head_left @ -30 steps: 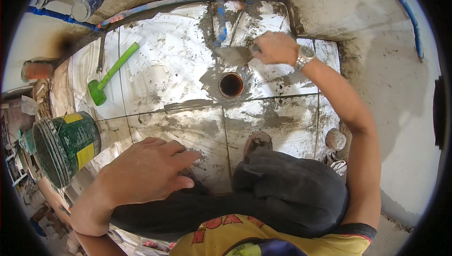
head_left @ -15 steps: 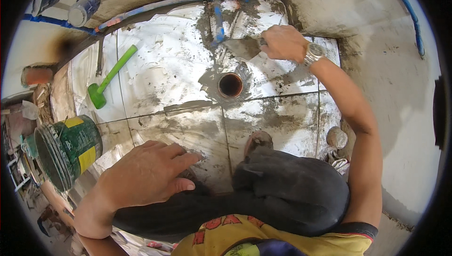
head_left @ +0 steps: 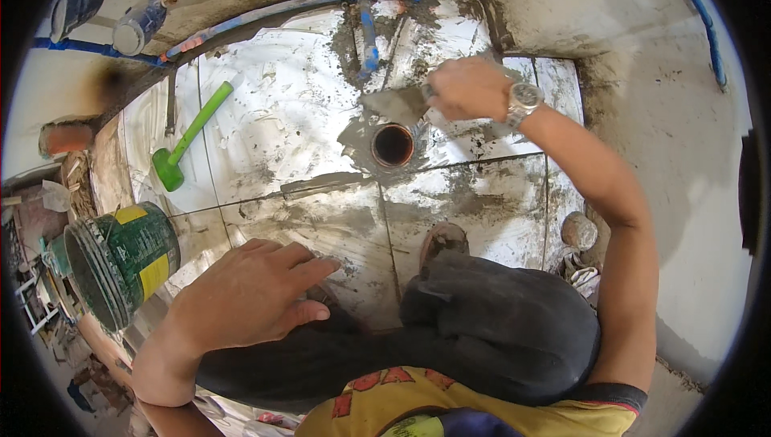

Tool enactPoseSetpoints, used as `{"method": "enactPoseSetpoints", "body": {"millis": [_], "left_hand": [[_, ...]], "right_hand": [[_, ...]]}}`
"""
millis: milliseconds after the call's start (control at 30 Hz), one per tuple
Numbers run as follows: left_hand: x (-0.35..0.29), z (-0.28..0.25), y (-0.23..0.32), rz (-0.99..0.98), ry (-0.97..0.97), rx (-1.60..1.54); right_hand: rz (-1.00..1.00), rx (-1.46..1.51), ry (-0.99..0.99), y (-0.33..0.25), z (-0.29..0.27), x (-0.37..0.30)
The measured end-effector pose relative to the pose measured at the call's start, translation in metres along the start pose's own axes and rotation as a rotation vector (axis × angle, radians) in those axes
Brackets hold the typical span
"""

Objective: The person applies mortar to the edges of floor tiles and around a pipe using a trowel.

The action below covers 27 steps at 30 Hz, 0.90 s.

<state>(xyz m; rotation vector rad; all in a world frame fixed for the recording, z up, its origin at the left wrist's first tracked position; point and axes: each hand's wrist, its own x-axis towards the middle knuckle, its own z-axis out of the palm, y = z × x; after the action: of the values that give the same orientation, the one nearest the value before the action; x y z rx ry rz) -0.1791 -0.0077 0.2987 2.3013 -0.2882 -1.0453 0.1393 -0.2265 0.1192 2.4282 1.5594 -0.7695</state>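
My right hand (head_left: 470, 89), with a watch (head_left: 525, 100) on its wrist, is closed round the handle of a trowel (head_left: 395, 105). The trowel's flat grey blade points left, low over the tiles just beyond a round drain hole (head_left: 393, 145). Smeared grey mortar (head_left: 356, 141) rings the hole. My left hand (head_left: 253, 292) hangs above my left knee, fingers stretched out and loosely apart, holding nothing. Under the hole and blade lie white floor tiles (head_left: 281, 116) streaked with mortar.
A green mallet (head_left: 191, 136) lies on the tiles at left. Nearer, a green bucket (head_left: 120, 260) rests on its side. Blue pipes (head_left: 281, 13) run along the far wall, one stub (head_left: 369, 43) reaching onto the floor. A round lump (head_left: 579, 230) sits by the right wall.
My right hand has brought the trowel left and nearer, from beside the pipe stub to just beyond the drain hole. My left hand has hardly moved.
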Motion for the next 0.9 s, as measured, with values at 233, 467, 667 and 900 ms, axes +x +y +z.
{"method": "enactPoseSetpoints", "body": {"millis": [233,467,667,900], "left_hand": [[0.003,-0.003,0.005,-0.005,-0.018,-0.031],[0.004,-0.002,-0.003,-0.018,-0.007,-0.018],[0.005,0.0,-0.006,-0.015,0.014,-0.043],[0.013,-0.003,-0.007,0.001,-0.003,-0.046]], "right_hand": [[0.021,-0.077,0.051,0.002,-0.015,0.005],[-0.029,-0.081,0.156,0.011,-0.005,0.027],[-0.002,-0.132,0.334,0.046,-0.029,0.024],[-0.093,-0.165,0.23,0.053,-0.028,0.046]]}}
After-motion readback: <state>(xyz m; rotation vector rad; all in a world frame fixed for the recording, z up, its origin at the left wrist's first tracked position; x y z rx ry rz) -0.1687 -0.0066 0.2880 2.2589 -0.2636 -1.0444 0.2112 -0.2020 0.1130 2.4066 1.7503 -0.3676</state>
